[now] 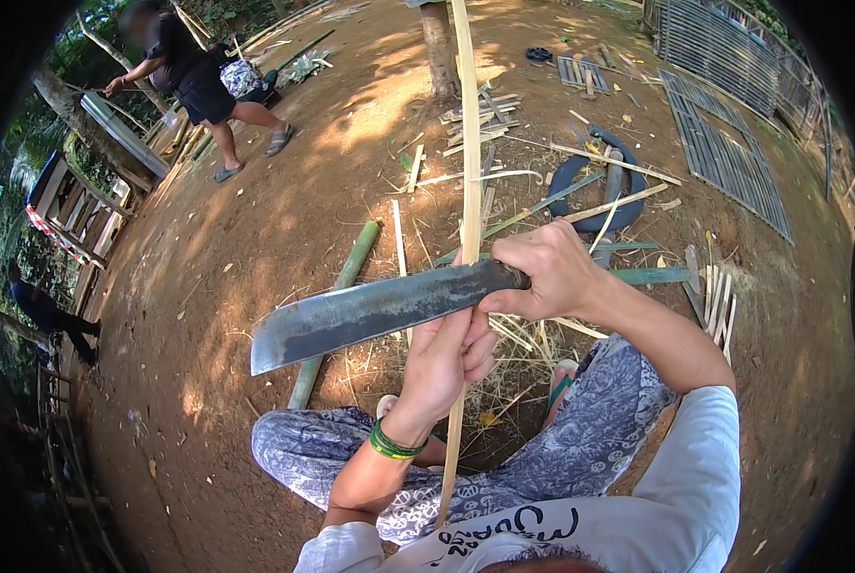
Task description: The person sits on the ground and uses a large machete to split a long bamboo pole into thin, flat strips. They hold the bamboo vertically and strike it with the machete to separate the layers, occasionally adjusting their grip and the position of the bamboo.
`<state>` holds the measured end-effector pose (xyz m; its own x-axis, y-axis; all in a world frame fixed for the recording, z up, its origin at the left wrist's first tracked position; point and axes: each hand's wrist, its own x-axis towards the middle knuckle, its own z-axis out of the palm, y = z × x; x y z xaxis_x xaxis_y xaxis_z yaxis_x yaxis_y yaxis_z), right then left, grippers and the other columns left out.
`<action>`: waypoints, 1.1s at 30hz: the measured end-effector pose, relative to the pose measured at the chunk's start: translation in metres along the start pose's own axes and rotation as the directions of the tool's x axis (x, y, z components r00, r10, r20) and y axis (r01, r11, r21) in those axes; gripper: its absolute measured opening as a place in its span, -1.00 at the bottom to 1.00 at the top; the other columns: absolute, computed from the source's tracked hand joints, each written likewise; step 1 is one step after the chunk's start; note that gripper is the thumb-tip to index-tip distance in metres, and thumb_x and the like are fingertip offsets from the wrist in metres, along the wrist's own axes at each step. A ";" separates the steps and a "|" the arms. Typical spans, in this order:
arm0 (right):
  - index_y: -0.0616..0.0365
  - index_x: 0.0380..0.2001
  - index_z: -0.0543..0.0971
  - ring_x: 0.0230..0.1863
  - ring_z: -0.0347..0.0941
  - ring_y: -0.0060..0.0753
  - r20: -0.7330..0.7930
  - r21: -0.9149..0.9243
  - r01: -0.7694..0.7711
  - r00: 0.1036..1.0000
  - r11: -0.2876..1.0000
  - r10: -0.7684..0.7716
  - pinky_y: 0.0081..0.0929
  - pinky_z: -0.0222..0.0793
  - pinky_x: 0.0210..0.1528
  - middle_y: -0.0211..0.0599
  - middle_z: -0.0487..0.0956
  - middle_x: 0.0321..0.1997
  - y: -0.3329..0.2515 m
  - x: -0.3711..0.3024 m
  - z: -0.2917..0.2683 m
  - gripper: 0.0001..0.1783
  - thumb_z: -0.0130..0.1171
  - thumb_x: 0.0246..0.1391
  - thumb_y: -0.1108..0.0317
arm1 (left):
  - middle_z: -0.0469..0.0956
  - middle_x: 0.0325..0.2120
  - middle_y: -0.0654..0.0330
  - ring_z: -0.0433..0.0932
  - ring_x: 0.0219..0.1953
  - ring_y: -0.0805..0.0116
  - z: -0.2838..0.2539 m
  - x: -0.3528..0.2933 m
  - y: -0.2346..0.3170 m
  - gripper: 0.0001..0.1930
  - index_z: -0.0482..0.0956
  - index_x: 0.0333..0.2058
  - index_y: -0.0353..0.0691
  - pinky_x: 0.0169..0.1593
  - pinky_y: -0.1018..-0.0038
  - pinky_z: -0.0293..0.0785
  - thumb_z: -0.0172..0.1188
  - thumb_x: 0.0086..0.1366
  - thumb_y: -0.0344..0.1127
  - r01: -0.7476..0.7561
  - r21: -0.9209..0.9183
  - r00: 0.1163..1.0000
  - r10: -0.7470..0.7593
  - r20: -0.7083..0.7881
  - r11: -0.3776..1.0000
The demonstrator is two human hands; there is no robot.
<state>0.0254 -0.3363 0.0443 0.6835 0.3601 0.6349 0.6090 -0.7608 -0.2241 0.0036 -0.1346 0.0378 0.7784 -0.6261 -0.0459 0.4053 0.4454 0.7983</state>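
My right hand [548,272] is closed round the handle of a machete [380,307], whose broad dark blade points left and lies across a long pale bamboo strip [470,143]. The strip runs from the top of the view down past my lap. Below the blade, my left hand [444,360] is wrapped round the strip, with its fingers close under the metal. The blade hides the part of the strip where the two cross. A green band [394,445] circles my left wrist.
A green bamboo pole [337,310] lies on the dirt to the left. Ahead are a black tyre-like ring [570,186], bamboo offcuts [485,119] and a tree trunk [438,53]. Slatted bamboo panels [728,143] lie far right. One person [208,86] walks at far left; another [50,310] stands lower.
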 end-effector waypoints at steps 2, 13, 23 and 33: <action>0.06 -0.74 0.40 -0.81 0.37 -0.19 -0.026 -0.011 0.020 0.999 1.000 -0.021 -0.22 0.18 -0.73 -0.33 0.39 -0.82 0.000 0.000 0.000 -0.26 0.16 -0.02 -0.45 | 0.10 -0.59 0.44 -0.01 -0.68 0.69 -0.001 -0.002 0.000 -0.76 0.40 0.00 -0.02 -0.65 0.69 -0.09 -0.22 0.57 -0.16 0.005 0.005 1.000 -0.005 0.002 1.000; 0.03 -0.75 0.40 -0.78 0.39 -0.22 0.013 -0.148 0.056 0.998 0.987 -0.054 -0.25 0.15 -0.73 -0.35 0.42 -0.79 -0.006 0.003 -0.007 -0.26 0.19 -0.08 -0.47 | 0.09 -0.57 0.44 0.00 -0.67 0.68 -0.006 -0.011 0.001 -0.79 0.40 -0.06 -0.05 -0.65 0.69 -0.09 -0.21 0.57 -0.18 -0.004 0.019 1.000 0.004 0.013 1.000; 0.04 -0.73 0.40 -0.76 0.40 -0.16 -0.032 -0.113 0.058 0.998 0.992 -0.062 -0.23 0.20 -0.70 -0.33 0.44 -0.77 0.003 0.004 -0.004 -0.27 0.21 -0.07 -0.44 | 0.08 -0.57 0.42 -0.01 -0.67 0.66 -0.012 -0.018 0.009 -0.80 0.21 -0.22 -0.09 -0.65 0.67 -0.05 -0.25 0.58 -0.14 -0.001 0.068 0.999 -0.003 0.051 0.998; 0.26 -0.54 0.57 -0.69 0.20 -0.56 -0.281 0.238 -0.568 0.736 0.788 0.616 -0.43 0.10 -0.57 -0.41 0.24 -0.81 0.096 -0.018 -0.038 -0.27 -0.10 0.30 -0.24 | 0.11 -0.59 0.39 0.05 -0.68 0.62 -0.031 -0.049 0.002 -0.44 -0.15 0.46 0.10 -0.65 0.68 0.04 -0.28 0.57 -0.18 0.024 0.036 0.997 -0.027 0.074 0.999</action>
<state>0.0562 -0.4370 0.0394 0.7651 -0.3554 0.5370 0.1872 -0.6751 -0.7136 -0.0187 -0.0831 0.0229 0.7298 -0.6833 -0.0225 0.4065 0.4073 0.8178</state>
